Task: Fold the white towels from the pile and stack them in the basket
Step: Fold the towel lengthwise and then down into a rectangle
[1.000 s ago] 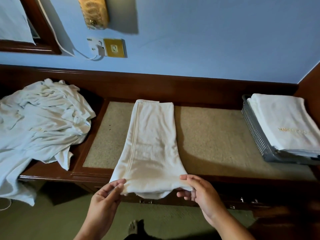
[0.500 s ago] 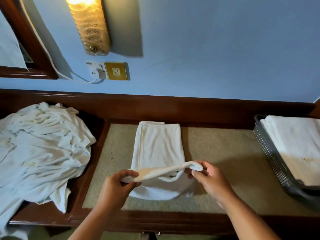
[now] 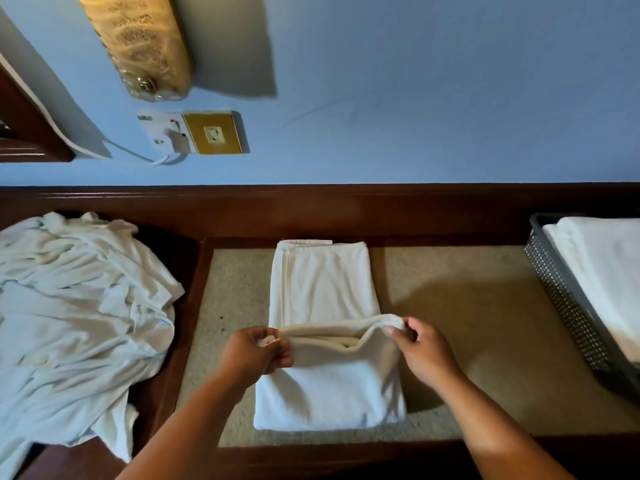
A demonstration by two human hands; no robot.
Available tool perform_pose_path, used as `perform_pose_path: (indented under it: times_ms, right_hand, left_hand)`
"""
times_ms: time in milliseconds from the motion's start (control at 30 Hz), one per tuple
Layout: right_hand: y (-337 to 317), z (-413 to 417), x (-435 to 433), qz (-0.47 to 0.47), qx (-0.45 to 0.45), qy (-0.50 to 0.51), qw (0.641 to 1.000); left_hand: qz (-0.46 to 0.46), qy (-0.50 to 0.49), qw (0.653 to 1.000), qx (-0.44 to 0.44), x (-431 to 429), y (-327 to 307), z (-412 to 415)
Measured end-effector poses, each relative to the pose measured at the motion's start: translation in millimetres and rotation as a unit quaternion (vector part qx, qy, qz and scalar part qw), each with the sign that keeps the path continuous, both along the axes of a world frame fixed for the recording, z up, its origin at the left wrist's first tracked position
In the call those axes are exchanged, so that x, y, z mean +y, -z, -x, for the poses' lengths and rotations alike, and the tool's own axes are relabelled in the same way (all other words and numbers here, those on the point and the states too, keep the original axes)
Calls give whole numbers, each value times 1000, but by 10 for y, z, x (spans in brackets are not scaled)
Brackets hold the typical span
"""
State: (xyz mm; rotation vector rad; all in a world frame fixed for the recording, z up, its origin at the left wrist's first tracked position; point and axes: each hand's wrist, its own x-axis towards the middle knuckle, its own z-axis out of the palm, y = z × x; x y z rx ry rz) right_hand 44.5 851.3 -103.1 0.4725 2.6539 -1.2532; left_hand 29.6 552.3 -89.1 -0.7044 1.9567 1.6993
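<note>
A: Two hands on one towel (image 3: pixel 325 289). The left hand (image 3: pixel 254 351) pinches the left corner of the raised edge and the right hand (image 3: pixel 424 348) pinches the right corner. Both are closed on cloth, and the edge spans between them.

B: Where is the towel?

A: Flat on the beige desk inlay (image 3: pixel 467 323), a long strip running away from the grip toward the wall. The near end is doubled over, and the held edge hangs above the strip, partway along.

B: My reading of the step: carry that edge on to the far hem.

A: Agreed. To do it well, hold the corners level and taut and move straight away from the body. Land corner on corner so the sides match, then smooth from the fold outward.

B: What remains?

A: The pile (image 3: pixel 76 306) lies well left of the left hand. The basket (image 3: pixel 561 296), with folded towels (image 3: pixel 609 271) in it, sits well right of the right hand. Much is left, I judge.
</note>
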Motion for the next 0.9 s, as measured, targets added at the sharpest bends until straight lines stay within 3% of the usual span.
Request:
perform_pose_path:
  times_ms: [333,433,500,633,733,800,900]
  right_hand:
    - [404,703,-48,-55,-99,-44,993]
    - [620,945,-57,-92,-137,-74,983]
    - [694,1022,-55,-136,-147,-111,973]
    - [851,1076,-9,-206,-73,-289,932]
    - [961,1122,44,-223,-79,-383,893]
    - [1008,1179,81,-223,-65,-385,893]
    - [1001,1286,80,-227,-47,-380,895]
  left_hand:
    - [46,14,998,-50,91,394,603]
    - [107,43,992,-46,65,682,813]
    - [211,136,968,-24,-10,863,882]
    - [405,266,874,21,-140,991,899]
    - [373,307,874,46,-277,1083,893]
    - [324,320,889,55,-365,1146,882]
    - [315,332,877,144,-422,1190,922]
